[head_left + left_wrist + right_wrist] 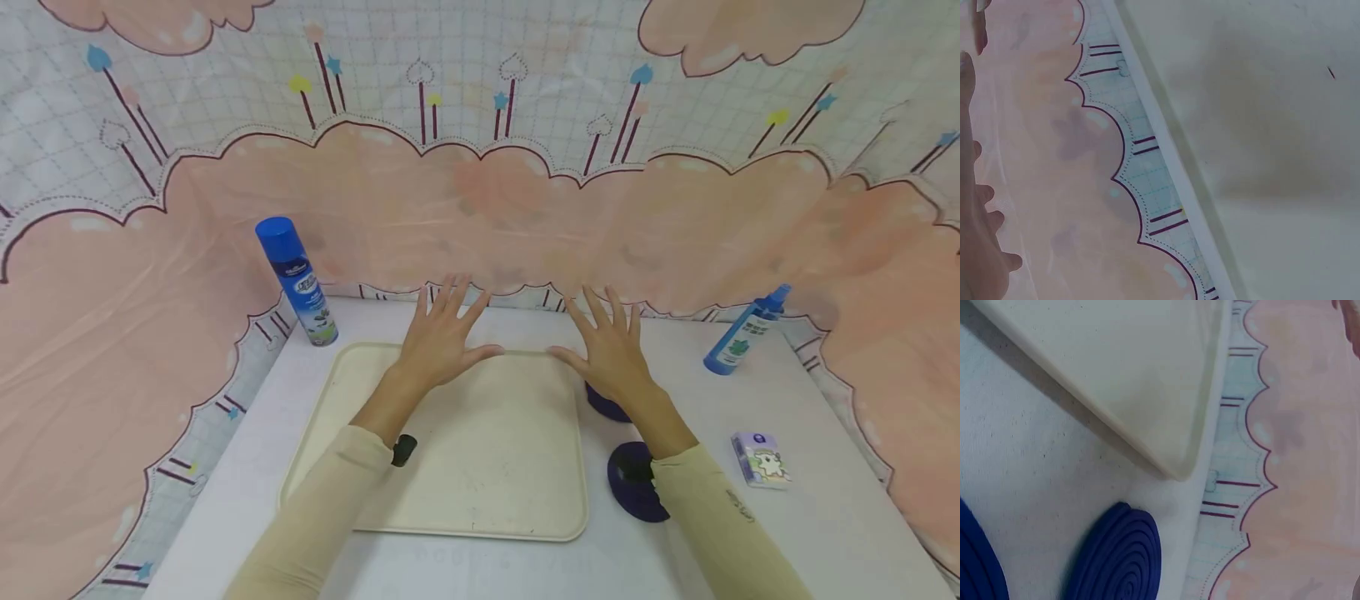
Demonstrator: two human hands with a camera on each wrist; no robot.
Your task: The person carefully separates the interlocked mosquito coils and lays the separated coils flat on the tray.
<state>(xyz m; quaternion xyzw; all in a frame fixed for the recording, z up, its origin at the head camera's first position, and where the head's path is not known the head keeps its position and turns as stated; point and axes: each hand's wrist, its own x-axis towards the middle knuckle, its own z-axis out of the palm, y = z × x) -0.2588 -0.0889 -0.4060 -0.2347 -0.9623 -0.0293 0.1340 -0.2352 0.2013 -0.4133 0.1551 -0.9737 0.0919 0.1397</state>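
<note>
Ready pose above the tray [487, 467], with nothing gripped
The left hand [441, 342] and right hand [611, 354] are spread wide, and nothing is held. The tray is placed on the white table [465, 571]; 2 blue coiled discs [1125, 556] are seen at its right side. A pause before work is judged; for gripping, hands should be lowered and fingers closed.

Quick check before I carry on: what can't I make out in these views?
- Head view: parts of the far blue disc and near blue disc, behind the right arm.
- Head view: the tray's near left corner, under the left sleeve.
- Head view: fine print on the spray can, too small.
- Right wrist view: both discs' full outlines, cut off by the bottom edge.
</note>
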